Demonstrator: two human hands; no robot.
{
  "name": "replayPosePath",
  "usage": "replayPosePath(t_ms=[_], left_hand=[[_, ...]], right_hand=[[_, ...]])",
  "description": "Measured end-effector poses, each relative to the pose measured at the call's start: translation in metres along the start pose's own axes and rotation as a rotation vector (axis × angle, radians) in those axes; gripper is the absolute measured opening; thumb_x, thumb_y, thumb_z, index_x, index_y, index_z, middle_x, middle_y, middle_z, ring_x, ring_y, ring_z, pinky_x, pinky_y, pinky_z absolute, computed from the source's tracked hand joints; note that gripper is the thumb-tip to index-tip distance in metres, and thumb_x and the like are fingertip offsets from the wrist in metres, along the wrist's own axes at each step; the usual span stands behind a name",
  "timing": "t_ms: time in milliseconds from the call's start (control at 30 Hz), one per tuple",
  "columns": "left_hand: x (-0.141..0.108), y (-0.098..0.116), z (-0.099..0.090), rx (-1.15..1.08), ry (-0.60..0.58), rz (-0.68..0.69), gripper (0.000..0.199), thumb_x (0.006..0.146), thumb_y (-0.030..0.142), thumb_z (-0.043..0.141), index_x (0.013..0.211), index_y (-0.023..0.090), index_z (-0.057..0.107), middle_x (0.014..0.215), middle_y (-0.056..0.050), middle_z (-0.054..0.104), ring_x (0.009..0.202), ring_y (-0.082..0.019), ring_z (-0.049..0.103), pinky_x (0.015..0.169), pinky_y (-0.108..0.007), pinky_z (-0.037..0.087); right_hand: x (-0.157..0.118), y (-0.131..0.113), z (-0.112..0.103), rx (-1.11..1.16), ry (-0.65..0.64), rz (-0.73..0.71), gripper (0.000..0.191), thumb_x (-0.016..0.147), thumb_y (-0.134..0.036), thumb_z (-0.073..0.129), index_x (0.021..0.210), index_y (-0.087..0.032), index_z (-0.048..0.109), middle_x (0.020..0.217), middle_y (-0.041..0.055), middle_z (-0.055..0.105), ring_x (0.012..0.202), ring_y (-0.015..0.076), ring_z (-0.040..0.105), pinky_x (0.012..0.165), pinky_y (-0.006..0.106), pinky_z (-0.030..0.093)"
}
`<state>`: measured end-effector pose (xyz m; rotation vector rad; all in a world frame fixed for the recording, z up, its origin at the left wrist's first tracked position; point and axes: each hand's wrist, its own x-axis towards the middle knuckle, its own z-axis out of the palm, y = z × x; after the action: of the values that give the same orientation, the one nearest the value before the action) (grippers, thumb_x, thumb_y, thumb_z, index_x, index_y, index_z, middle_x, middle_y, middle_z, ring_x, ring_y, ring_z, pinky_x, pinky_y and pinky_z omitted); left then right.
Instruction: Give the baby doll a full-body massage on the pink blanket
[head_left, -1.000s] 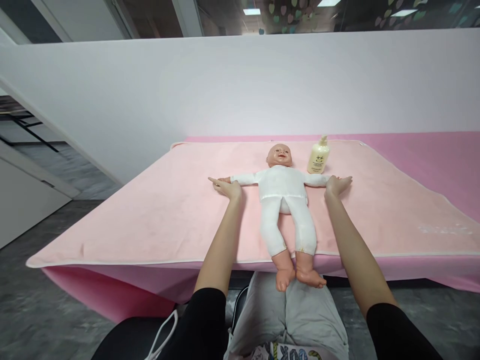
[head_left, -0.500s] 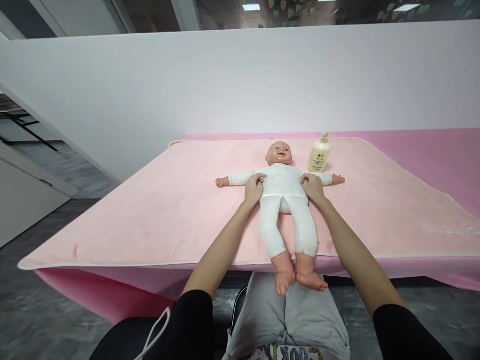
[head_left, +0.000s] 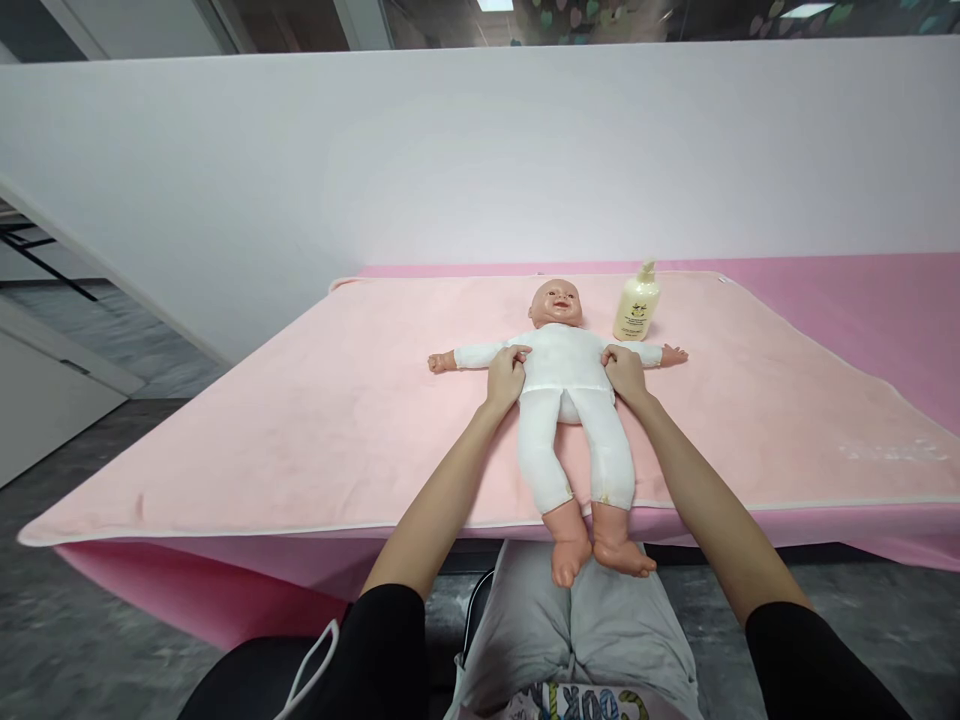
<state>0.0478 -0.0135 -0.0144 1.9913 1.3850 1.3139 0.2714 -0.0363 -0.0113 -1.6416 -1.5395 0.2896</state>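
A baby doll (head_left: 564,362) with a white cloth body lies on its back, arms spread out and head toward the wall. Its vinyl feet hang over the near edge of the table. My left hand (head_left: 507,376) is closed at the left side of the doll's chest, just below the armpit. On the opposite side, my right hand (head_left: 624,372) has its fingers curled against the chest below the other armpit. Both hands grip the torso's sides; the exact pinch is partly hidden. A pale yellow pump bottle (head_left: 636,308) stands upright beyond the doll's arm on the right.
A light pink towel (head_left: 360,420) spreads under the doll over a darker pink tablecloth (head_left: 847,300). Behind the table rises a white wall (head_left: 480,160). My legs in grey trousers (head_left: 517,620) are below the near edge.
The camera view has shifted slightly. Both hands keep the same places at the doll's sides, and the doll and bottle have not visibly moved on the towel.
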Motion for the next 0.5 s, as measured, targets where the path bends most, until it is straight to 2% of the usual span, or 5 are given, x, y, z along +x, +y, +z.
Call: replayPosePath(t_ms=[500], left_hand=[[-0.0008,0.0018,-0.0016,0.033,-0.013,0.007,0.042,0.066,-0.001,0.035,0.092,0.016,0.063,0.078,-0.003,0.056,0.079,-0.016,0.054,0.08,-0.03,0.043]], right_hand=[[0.0002,0.0024,0.0007,-0.002,-0.011,-0.011,0.019,0.062,-0.008,0.034,0.056,-0.019,0.048,0.06,0.0002,0.055,0.06,0.014,0.045,0.06,0.025,0.031]])
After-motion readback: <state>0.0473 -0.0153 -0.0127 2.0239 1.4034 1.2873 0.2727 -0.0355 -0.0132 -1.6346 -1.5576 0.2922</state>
